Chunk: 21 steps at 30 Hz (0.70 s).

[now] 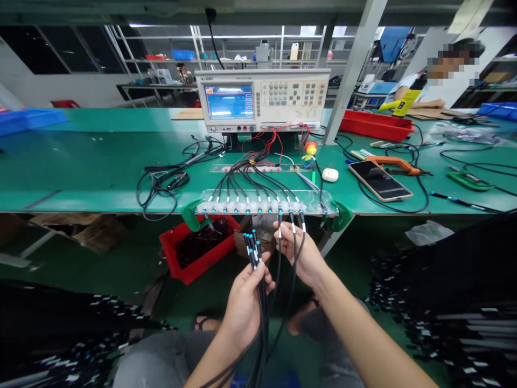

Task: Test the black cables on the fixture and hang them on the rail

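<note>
My left hand [244, 302] grips a bundle of black cables [253, 249] whose blue-tipped ends stick up above my fingers. My right hand [301, 250] pinches three more black cables [291, 229] that run up into the clear connector fixture [266, 203] clamped on the front edge of the green bench [92, 167]. Black and red leads fan from the fixture back to a beige test instrument [262, 98] with a lit blue screen.
A red bin [194, 252] of dark parts sits below the bench edge. A phone [380, 180], orange tool [393, 164], white mouse [330, 174] and loose wires lie to the right. Piles of black cables flank my lap. Another person [428, 86] sits far right.
</note>
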Available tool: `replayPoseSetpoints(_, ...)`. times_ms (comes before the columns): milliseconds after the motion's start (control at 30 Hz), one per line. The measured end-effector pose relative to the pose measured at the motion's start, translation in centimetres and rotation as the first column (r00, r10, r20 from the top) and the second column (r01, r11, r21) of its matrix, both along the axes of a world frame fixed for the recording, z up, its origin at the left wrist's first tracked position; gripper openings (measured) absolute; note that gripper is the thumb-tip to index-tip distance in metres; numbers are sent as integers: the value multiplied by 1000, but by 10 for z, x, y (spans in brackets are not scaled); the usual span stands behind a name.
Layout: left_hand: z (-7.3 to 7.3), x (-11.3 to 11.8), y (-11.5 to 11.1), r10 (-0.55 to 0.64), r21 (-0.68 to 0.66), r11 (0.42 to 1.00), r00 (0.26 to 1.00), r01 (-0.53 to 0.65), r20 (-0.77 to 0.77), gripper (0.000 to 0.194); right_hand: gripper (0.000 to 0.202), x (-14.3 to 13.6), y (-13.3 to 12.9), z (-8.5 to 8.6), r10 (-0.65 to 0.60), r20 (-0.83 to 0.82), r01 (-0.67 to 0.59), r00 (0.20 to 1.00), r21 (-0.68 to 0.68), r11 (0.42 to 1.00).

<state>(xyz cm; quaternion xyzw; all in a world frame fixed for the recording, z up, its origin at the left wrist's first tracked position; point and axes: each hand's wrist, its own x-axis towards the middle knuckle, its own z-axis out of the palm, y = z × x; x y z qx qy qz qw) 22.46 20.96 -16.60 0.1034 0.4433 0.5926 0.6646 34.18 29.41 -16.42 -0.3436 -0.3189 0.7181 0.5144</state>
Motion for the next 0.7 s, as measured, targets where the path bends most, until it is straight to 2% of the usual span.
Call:
replayPoseSetpoints(100,-2,1,-2,-35,8,999,998,35,-55,27,33,-4,0,1,27,-146,-38,989,-77,996)
replayPoseSetpoints(233,-5,4,-4,-67,17,997,995,69,-74,23,30,-4,0,1,35,-247,-68,968,-127,989)
replayPoseSetpoints(500,-6,5,-6,-84,-12,996,996,84,-21,20,33,0,-3,0,58,-201,-79,978,-95,992)
replayPoseSetpoints(700,-9,3,0,-73,-12,997,997,73,-6,19,30,-7,3,1,4,-301,-50,954,-148,988)
